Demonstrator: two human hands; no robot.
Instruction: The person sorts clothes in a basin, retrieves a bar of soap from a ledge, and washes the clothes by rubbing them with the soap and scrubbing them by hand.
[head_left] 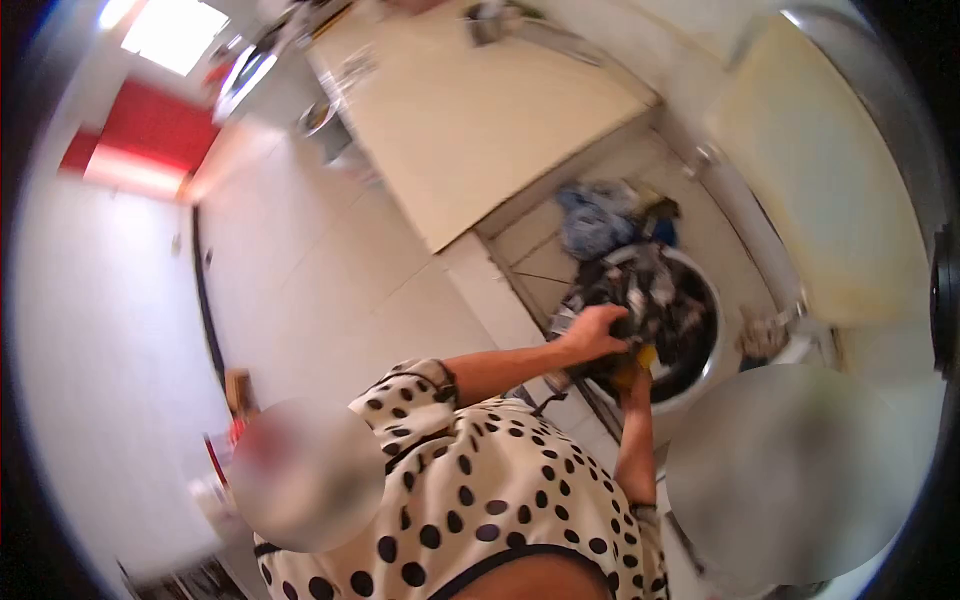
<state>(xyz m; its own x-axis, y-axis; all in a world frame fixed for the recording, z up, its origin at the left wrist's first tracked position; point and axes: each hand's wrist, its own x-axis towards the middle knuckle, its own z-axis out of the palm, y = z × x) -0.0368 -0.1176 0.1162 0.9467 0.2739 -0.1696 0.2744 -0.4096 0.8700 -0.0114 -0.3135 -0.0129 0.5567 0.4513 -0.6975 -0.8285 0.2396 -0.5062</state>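
Observation:
A round metal basin (714, 315) stands in a tiled sink area, filled with a dark, wet-looking heap (655, 295), possibly cloth; blur hides its detail. My left hand (596, 334) reaches over the basin's near left side, its fingers curled round a part of the dark heap. Close beside it, my right hand (634, 384) is lowered into the near edge of the basin. A small yellow thing (647, 355) shows at its fingers; its kind is unclear. Those right fingers are partly hidden and smeared. Behind the basin lies a crumpled blue bundle (595, 222).
A beige countertop (480, 120) extends beyond the sink area, with a metal container (487, 24) at its far end. A pale panel (820, 170) leans at the right wall. A crumpled brownish cloth (763, 335) lies right of the basin. A bin (322, 128) stands on the tiled floor.

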